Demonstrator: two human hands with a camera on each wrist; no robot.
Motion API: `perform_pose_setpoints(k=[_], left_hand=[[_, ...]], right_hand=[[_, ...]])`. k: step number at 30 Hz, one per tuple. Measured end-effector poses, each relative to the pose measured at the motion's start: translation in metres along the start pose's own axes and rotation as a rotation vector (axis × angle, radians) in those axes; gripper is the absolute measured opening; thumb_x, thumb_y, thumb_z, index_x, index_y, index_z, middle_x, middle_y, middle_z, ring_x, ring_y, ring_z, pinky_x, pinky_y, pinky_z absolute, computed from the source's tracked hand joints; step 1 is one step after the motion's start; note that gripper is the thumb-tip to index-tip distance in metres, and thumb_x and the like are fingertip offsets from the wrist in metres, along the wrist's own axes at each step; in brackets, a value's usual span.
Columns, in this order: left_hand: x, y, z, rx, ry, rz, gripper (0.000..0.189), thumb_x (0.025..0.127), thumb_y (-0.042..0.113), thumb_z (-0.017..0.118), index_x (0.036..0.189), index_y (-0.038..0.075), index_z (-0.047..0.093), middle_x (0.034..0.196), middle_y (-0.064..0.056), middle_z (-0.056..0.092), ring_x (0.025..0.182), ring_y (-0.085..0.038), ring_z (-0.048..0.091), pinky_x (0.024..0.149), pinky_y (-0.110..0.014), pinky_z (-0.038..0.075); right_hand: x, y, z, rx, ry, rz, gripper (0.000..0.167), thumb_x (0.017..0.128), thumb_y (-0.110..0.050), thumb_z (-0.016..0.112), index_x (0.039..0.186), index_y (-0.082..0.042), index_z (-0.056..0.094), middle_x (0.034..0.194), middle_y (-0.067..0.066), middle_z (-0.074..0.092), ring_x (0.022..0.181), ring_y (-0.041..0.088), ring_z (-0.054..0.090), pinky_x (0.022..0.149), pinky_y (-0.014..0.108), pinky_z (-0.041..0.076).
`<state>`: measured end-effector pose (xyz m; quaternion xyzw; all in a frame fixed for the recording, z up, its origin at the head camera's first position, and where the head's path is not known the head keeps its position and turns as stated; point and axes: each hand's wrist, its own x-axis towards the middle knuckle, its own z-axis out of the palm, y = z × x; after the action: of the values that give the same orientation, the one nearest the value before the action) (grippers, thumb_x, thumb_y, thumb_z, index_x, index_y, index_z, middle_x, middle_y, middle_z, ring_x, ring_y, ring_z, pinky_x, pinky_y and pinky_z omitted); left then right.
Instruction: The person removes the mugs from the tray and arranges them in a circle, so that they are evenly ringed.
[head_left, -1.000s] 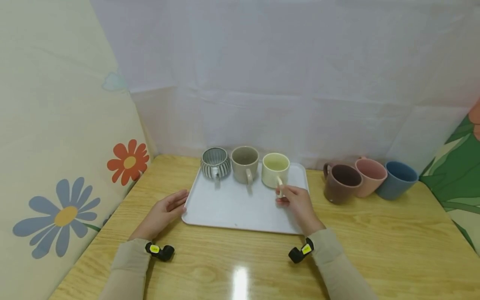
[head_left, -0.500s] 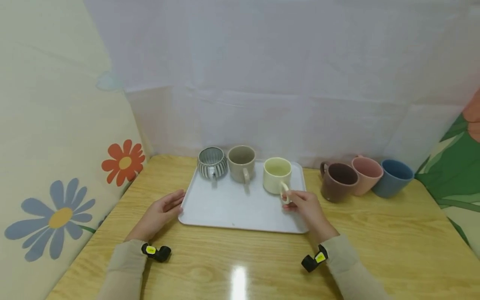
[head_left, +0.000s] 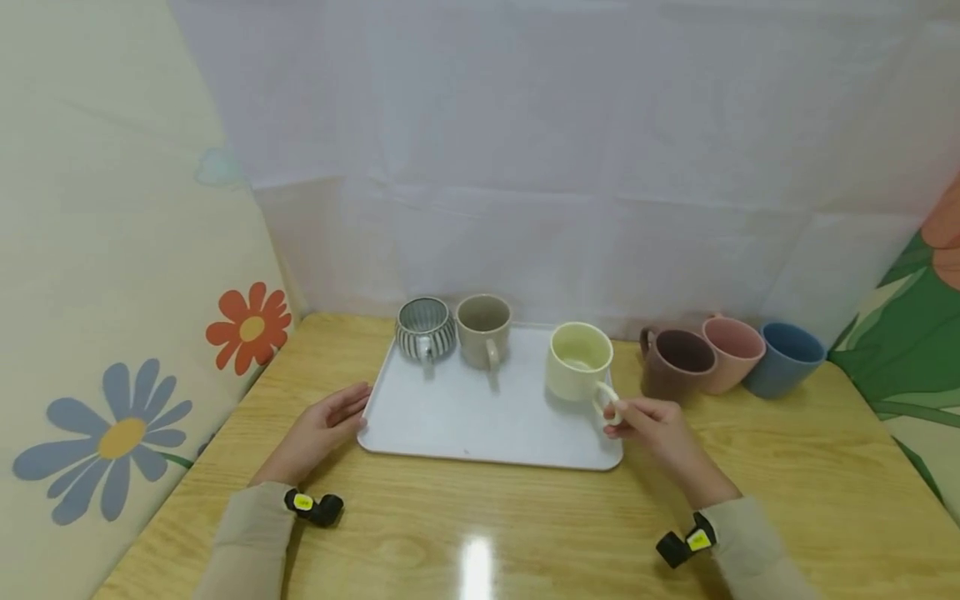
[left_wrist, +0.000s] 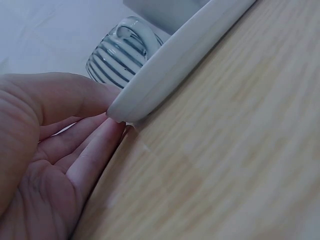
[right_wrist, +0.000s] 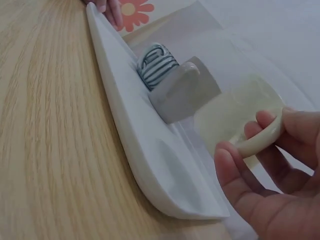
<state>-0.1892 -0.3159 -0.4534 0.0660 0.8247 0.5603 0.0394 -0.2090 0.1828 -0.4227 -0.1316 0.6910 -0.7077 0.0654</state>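
Pale yellow cylindrical ceramic mug point(head_left: 576, 371) up above the right part of the white rectangular tray point(head_left: 465, 425)!
The right hand point(head_left: 656, 421) has its grip clamped on the near-right loop handle point(right_wrist: 260, 141); over left, the left hand point(head_left: 326, 425) has its grip apart, straightish fingers touching the tray's rim. Far left on the tray, a ribbed grey-striped glossy mug point(head_left: 424, 342) and a tapered taupe mug point(head_left: 472, 343); right, on the wood-grain counter point(head_left: 420, 517), a dark brown mug point(head_left: 671, 377), pink mug point(head_left: 727, 379) and blue mug point(head_left: 780, 373), close together.
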Motion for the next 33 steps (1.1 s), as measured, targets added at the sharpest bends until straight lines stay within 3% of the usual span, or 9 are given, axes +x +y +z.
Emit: perform_pose_setpoints(k=[3, 7, 16, 23, 30, 33], left_hand=[[0.001, -0.001, 0.001, -0.008, -0.001, 0.004, 0.062, 0.102, 0.013, 0.062, 0.154, -0.006, 0.034, 0.154, -0.026, 0.041, 0.134, -0.016, 0.05, 0.096, -0.008, 0.043], [0.001, -0.002, 0.002, -0.018, -0.001, 0.002, 0.062, 0.102, 0.011, 0.062, 0.154, -0.006, 0.034, 0.155, -0.026, 0.041, 0.133, -0.013, 0.05, 0.096, -0.008, 0.043], [0.0, -0.003, 0.001, -0.022, -0.015, 0.003, 0.063, 0.102, 0.012, 0.062, 0.155, -0.006, 0.033, 0.156, -0.026, 0.039, 0.133, -0.007, 0.048, 0.097, -0.009, 0.043], [0.0, -0.002, -0.002, 0.005, 0.003, 0.002, 0.063, 0.102, 0.015, 0.062, 0.155, -0.004, 0.034, 0.155, -0.025, 0.041, 0.133, -0.01, 0.049, 0.096, -0.008, 0.042], [0.001, -0.001, -0.001, -0.007, -0.004, -0.005, 0.063, 0.103, 0.013, 0.061, 0.155, -0.005, 0.033, 0.156, -0.025, 0.04, 0.131, -0.006, 0.049, 0.096, -0.008, 0.042], [0.001, -0.001, 0.0, -0.006, -0.002, -0.008, 0.062, 0.103, 0.013, 0.061, 0.155, -0.005, 0.032, 0.156, -0.025, 0.039, 0.132, -0.008, 0.049, 0.096, -0.008, 0.042]], right_hand=[[-0.007, -0.002, -0.011, 0.027, -0.043, -0.037, 0.027, 0.106, -0.004, 0.051, 0.103, 0.015, 0.07, 0.095, 0.0, 0.071, 0.084, 0.013, 0.072, 0.081, 0.029, 0.061], [-0.017, -0.005, -0.025, 0.065, -0.086, -0.088, 0.028, 0.107, -0.005, 0.049, 0.103, -0.001, 0.076, 0.098, 0.0, 0.073, 0.087, 0.015, 0.072, 0.082, 0.029, 0.061], [-0.037, -0.016, -0.055, 0.073, -0.1, -0.22, 0.033, 0.107, 0.002, 0.041, 0.109, 0.0, 0.075, 0.105, 0.001, 0.074, 0.093, 0.016, 0.073, 0.085, 0.028, 0.059], [-0.049, -0.029, -0.079, 0.155, -0.103, -0.294, 0.037, 0.107, 0.008, 0.036, 0.113, 0.007, 0.072, 0.106, 0.007, 0.075, 0.094, 0.019, 0.073, 0.086, 0.03, 0.059], [-0.065, -0.034, -0.115, 0.235, -0.216, -0.412, 0.046, 0.105, 0.015, 0.022, 0.117, 0.013, 0.066, 0.118, 0.014, 0.071, 0.105, 0.024, 0.071, 0.095, 0.032, 0.056], [-0.076, -0.039, -0.129, 0.2, -0.174, -0.399, 0.044, 0.105, 0.015, 0.023, 0.118, 0.016, 0.064, 0.12, 0.014, 0.071, 0.106, 0.024, 0.071, 0.097, 0.031, 0.055]])
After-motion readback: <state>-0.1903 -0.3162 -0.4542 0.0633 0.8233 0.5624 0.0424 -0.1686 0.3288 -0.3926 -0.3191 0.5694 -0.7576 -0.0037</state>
